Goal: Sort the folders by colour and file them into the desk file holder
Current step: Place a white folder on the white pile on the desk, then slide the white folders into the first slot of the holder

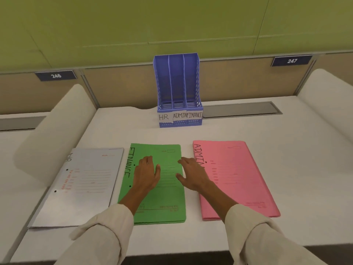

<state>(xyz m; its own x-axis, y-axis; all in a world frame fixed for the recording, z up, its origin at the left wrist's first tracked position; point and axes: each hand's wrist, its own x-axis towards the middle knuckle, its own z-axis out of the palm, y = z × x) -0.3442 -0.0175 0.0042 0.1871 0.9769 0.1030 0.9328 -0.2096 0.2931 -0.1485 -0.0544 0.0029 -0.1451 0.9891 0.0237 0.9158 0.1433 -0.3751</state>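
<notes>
Folders lie flat in a row across the lower half of the frame on the white counter (238, 131), sorted by colour into three stacks: grey folder (86, 186) marked HR at lower left; green folder (164, 203) marked FINANCE at centre; pink folder (238, 178) marked ADMIN at right; the stacks are set apart from one another, which keeps the colours separate and each one free to lift.

Holder (178, 88), blue with three slots, stands upright at centre frame against the partition; all three slots appear empty; paper labels on its front read HR, ADMIN, FINANCE from left to right, so each stack has a matching slot.

Left hand (146, 174) rests palm down on the green folder, fingers spread and flat, pinching nothing; right hand (191, 175) lies over that folder's right edge beside the pink folder, fingers loosely spread, nothing held.

Judgement: sorting is done and filing not yet begun; both hands frame the green folder, probably to square it before lifting it to the right-hand slot.
</notes>
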